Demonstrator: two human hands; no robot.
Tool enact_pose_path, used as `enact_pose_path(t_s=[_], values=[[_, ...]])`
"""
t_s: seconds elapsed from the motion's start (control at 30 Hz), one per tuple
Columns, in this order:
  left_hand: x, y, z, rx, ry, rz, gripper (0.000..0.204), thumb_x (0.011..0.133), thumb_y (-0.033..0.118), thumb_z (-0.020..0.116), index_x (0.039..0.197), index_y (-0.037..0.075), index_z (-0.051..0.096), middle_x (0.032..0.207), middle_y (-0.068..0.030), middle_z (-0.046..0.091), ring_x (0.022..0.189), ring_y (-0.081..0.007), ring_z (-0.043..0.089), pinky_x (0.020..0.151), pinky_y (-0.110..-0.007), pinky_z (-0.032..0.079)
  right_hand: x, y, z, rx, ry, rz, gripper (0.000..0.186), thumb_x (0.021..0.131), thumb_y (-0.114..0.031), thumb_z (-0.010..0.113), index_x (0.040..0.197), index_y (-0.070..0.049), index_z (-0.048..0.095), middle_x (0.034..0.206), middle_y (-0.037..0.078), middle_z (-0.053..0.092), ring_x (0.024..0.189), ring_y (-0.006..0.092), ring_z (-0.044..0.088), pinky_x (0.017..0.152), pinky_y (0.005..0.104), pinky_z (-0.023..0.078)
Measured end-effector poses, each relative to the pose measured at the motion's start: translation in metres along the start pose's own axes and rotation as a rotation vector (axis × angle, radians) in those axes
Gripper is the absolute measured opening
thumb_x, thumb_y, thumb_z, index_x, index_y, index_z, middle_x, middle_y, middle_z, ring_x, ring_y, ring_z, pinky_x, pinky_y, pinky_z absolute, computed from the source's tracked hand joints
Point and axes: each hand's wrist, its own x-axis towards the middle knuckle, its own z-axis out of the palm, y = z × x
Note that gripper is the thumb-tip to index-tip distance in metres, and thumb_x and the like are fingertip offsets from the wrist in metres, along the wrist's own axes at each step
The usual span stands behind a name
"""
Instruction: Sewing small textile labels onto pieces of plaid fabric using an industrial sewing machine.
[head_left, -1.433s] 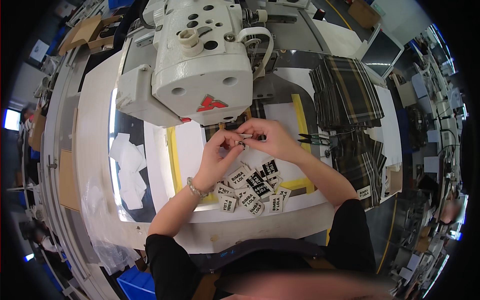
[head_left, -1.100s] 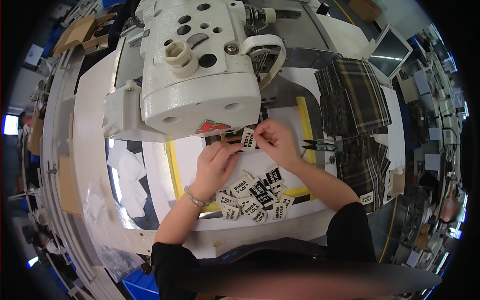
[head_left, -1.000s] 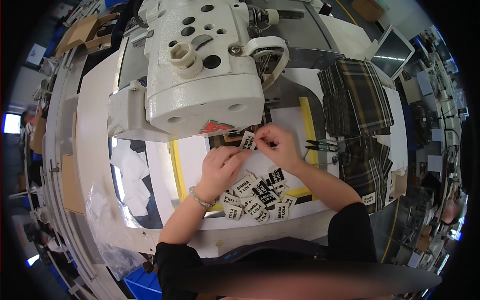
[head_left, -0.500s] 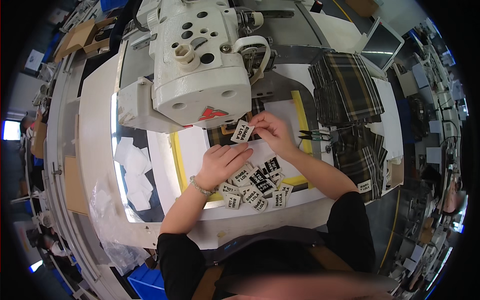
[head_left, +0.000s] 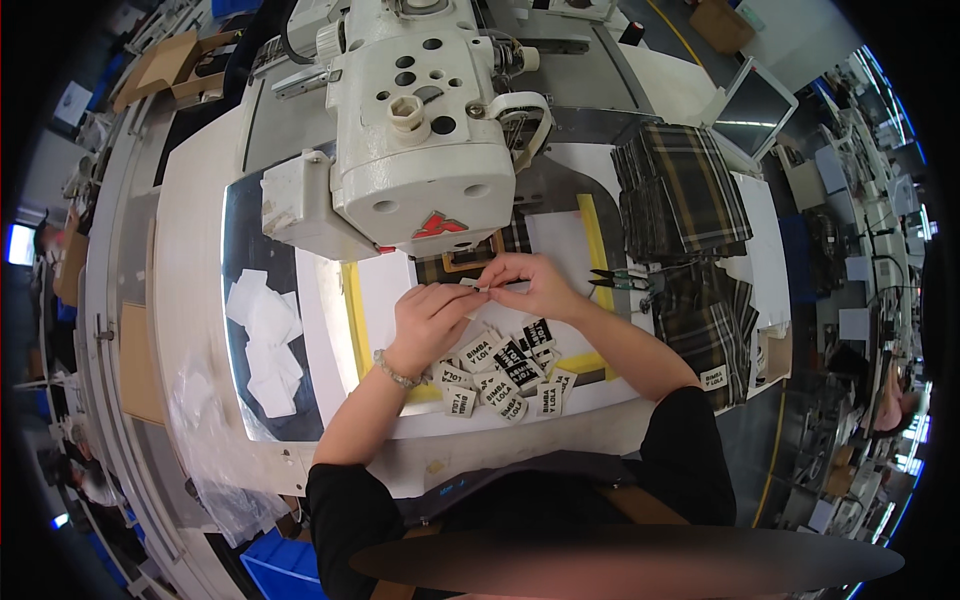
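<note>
My left hand (head_left: 430, 320) and my right hand (head_left: 538, 288) meet in front of the sewing machine head (head_left: 425, 190), fingertips pinched together. Between them is a small white label (head_left: 468, 283), mostly hidden behind the fingers; only a pale edge shows. Just below the hands lies a loose pile of labels (head_left: 500, 385), some white with black lettering, others black with white. Dark plaid fabric (head_left: 428, 270) and a brown frame (head_left: 462, 262) lie under the machine, behind my fingers.
Folded plaid fabric pieces (head_left: 690, 190) are stacked at the right, with more plaid pieces (head_left: 705, 325) nearer me. Dark-handled snips (head_left: 622, 280) lie beside them. Yellow tape strips (head_left: 594, 240) edge the white work sheet. White paper pieces (head_left: 268, 340) lie at the left.
My hands have come together at the label, which has turned from face-up to mostly hidden. The right hand has lowered slightly. The whole view has shifted a little.
</note>
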Motion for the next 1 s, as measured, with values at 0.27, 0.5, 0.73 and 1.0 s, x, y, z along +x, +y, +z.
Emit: enact_pose_path(t_s=[0.27,0.5,0.73,1.0], values=[[0.003,0.002,-0.003,-0.128,0.003,-0.140,0.025,0.062,0.001,0.074,0.083,0.010,0.066,0.087,-0.0024,0.068,0.079,-0.0239,0.062,0.071,-0.035,0.048,-0.001,0.002,-0.003,0.085,-0.087,0.032,0.014,0.087,-0.001,0.063,0.100,0.001,0.063,0.095,0.006,0.068,0.087,0.0138,0.067,0.084,0.0277,0.052],[-0.002,-0.001,-0.004,-0.077,-0.036,-0.193,0.026,0.060,0.004,0.075,0.081,0.015,0.065,0.079,0.0034,0.064,0.076,-0.0181,0.058,0.075,-0.034,0.039,-0.005,-0.009,0.002,-0.341,0.002,-0.264,0.021,0.079,-0.009,0.072,0.098,-0.003,0.065,0.096,0.006,0.069,0.085,0.0171,0.068,0.076,0.0305,0.051],[0.002,0.003,-0.004,0.006,-0.044,-0.192,0.022,0.061,0.008,0.075,0.078,0.016,0.064,0.075,0.0045,0.060,0.076,-0.0179,0.053,0.077,-0.032,0.036,-0.005,0.001,0.016,-0.913,0.183,-0.770,0.020,0.072,-0.014,0.079,0.089,-0.012,0.069,0.092,-0.002,0.069,0.074,0.0142,0.063,0.065,0.0281,0.047],[-0.001,-0.006,-0.004,-0.186,-0.092,-0.283,0.022,0.062,0.005,0.074,0.080,0.010,0.063,0.081,-0.0016,0.063,0.079,-0.0230,0.058,0.074,-0.035,0.041,-0.008,-0.002,0.017,-0.676,0.208,-0.672,0.022,0.067,0.001,0.076,0.087,-0.009,0.069,0.090,0.004,0.068,0.076,0.0184,0.066,0.059,0.0296,0.051]])
